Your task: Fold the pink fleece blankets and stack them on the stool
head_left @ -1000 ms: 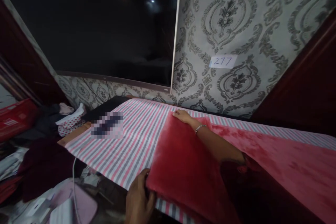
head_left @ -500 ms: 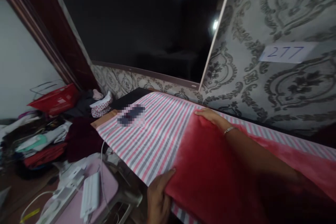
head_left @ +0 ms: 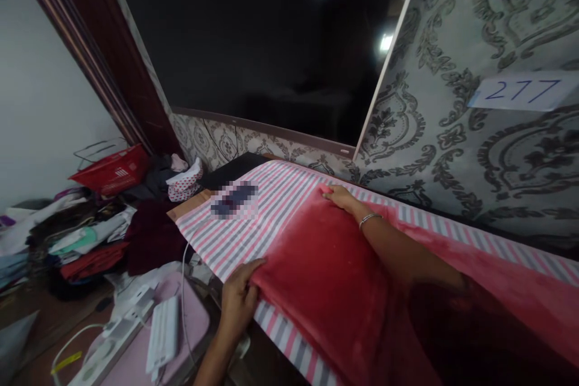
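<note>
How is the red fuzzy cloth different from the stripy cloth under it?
The red cloth is one plain colour and looks soft and plush; the striped cloth has pink, grey and white lines and looks thin and flat. The red cloth lies on top, gripped at its near corner by the left hand and its far corner by the right hand; the striped cloth lies beneath, untouched apart from that. Both are spread on the same surface.

I take this for a room in a home, used for pressing clothes. Damask wallpaper (head_left: 474, 30) covers the wall beside a big dark screen (head_left: 271, 42), a striped cloth (head_left: 271, 205) pads the table, and heaps of folded clothes (head_left: 76, 241) sit on the floor by a red basket (head_left: 111, 170).
</note>
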The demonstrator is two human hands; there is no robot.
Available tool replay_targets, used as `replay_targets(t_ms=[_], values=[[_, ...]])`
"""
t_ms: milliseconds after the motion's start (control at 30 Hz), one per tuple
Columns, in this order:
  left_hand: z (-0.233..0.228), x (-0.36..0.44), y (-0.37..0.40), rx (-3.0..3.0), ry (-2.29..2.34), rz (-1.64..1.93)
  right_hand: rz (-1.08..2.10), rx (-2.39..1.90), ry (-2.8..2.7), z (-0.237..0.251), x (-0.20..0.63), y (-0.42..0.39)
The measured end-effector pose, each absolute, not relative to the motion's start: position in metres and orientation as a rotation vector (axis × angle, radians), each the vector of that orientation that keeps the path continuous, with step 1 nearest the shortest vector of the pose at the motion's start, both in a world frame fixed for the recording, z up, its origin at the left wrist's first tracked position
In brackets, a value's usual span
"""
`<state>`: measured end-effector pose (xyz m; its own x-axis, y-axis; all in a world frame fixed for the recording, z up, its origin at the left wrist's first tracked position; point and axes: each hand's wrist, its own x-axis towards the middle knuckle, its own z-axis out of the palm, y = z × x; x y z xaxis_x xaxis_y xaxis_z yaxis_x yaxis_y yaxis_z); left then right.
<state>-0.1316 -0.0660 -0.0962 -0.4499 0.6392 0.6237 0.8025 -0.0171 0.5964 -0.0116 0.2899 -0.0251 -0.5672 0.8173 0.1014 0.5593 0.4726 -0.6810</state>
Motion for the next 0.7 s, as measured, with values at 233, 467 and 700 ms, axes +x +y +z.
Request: replay_targets(t_ms=[233,467,700], values=[[-0.099,-0.142,-0.078,-1.675,-2.207,-1.385,0.873,-1.338,-2.464,-0.009,0.055,0.317],[-0.057,-0.057,-0.083,-1.906,-1.732,-1.149,1.093,-1.533,-2.203,-0.01,0.173,0.315],[-0.062,0.032,-0.042,-2.062,-1.838,-0.863,1.289,-1.597,-1.885,-0.011,0.183,0.286]])
